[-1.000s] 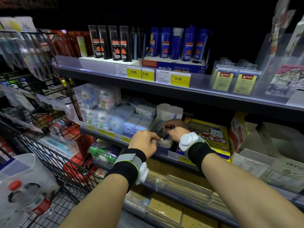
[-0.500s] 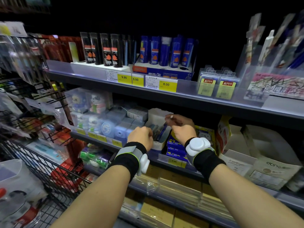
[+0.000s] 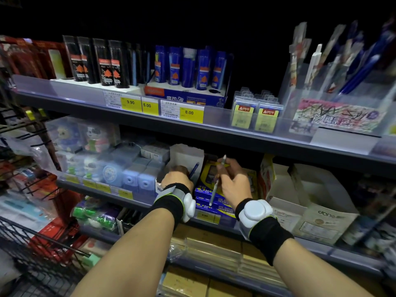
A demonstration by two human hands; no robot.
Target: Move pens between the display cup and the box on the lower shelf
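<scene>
The scene was a dim shop aisle with grey metal shelving; everything above the upper shelf (image 3: 192, 125) was black. Three yellow price tags (image 3: 130, 102) hung on that shelf's front rail. On its far right stood a clear display cup (image 3: 334, 82) crowded with pens, too blurred to count.

On the lower shelf (image 3: 102, 190), an open white box (image 3: 186, 156) sat between packs of pale blue items on the left and a stack of blue and yellow boxes (image 3: 209, 191) on the right. One dark blue pen (image 3: 194, 170) leaned inside the white box; what else it held could not be made out.

The left hand (image 3: 175, 179) was curled at the box's near edge, its fingers hidden, so its grip could not be told. The right hand (image 3: 233, 181), just right of the box, pinched one slim grey pen (image 3: 216, 185), held nearly upright with its light tip above the fingers.

A wire rack at the far left was cut off by the frame.
</scene>
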